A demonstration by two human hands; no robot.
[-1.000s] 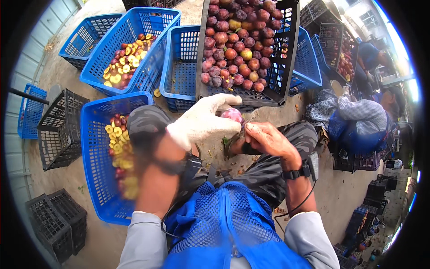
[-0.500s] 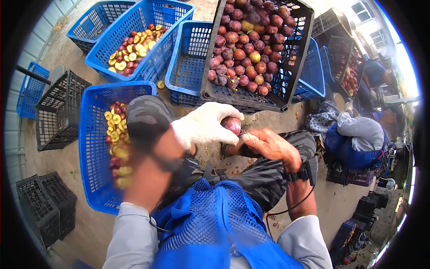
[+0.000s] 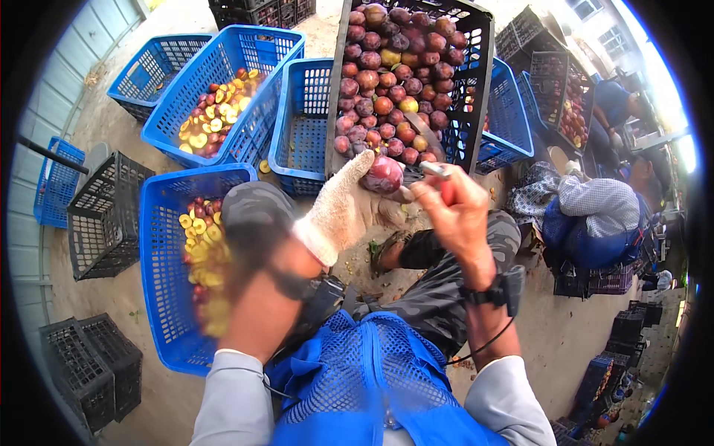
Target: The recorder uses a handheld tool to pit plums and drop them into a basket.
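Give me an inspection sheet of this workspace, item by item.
Surface: bare concrete floor, fruit scraps by the foot.
Job's things: dark red plum in the gloved left hand; small knife in the bare right hand.
Clutter: black crate of whole plums; blue crate of cut halves beside the left knee; second blue crate of halves; empty black crates.
Hands: both closed on their items.
Cables: thin cord from the wristwatch.
Surroundings: seated person at right.

A rough knitted cloth glove (image 3: 343,212) holds a smooth, glossy plum (image 3: 382,174) above lattice plastic crates (image 3: 171,223).
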